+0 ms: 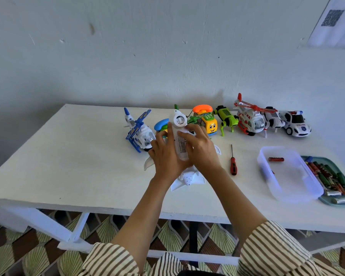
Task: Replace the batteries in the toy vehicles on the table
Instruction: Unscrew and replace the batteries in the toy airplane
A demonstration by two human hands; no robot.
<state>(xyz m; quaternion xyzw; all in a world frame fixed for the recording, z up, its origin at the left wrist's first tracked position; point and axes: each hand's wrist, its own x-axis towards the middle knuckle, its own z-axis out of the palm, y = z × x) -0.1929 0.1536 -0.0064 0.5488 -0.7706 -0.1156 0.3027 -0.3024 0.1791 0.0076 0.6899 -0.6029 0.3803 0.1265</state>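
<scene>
- Here, held the white toy plane point(181, 145) belly up over the middle of the worktop point(68, 156), with the nose toward the wall and the tail toward the near edge.
- Wrapped the left hand point(165, 156) round the fuselage from the left, fingers curled against it.
- Clasped the right hand point(200, 149) round it from the right, fingers laid across the labelled underside.
- Could not tell, under those fingers, whether the battery cover was on or off.
- Hid, with the hands and the plane, much of a toy phone with a blue handset point(160, 125) and a green helicopter point(195, 118) standing right behind.
- Had a blue helicopter point(138, 133) standing just beside the left hand, on the wall side.
- Faced a row along the far edge, running to the right: a yellow phone car point(210, 125) with an orange handset, a green robot dog point(226, 120), a red-and-white helicopter point(249, 121), a black-and-white robot dog point(273, 117) and a white police car point(296, 125).
- Had a red-handled screwdriver point(233, 167) lying flat to the right of the right wrist, apart from it, tip toward the wall.
- Farther right, had a clear plastic box point(299, 188) with one red battery point(276, 159) inside, near its far end.
- Beyond the box, at the right edge of the worktop, had a teal tray point(343, 205) crowded with loose batteries point(327, 177); could not tell whether box and tray touched or only overlapped in view.
- Wore striped sleeves point(277, 250) reaching only to the elbows, forearms bare.
</scene>
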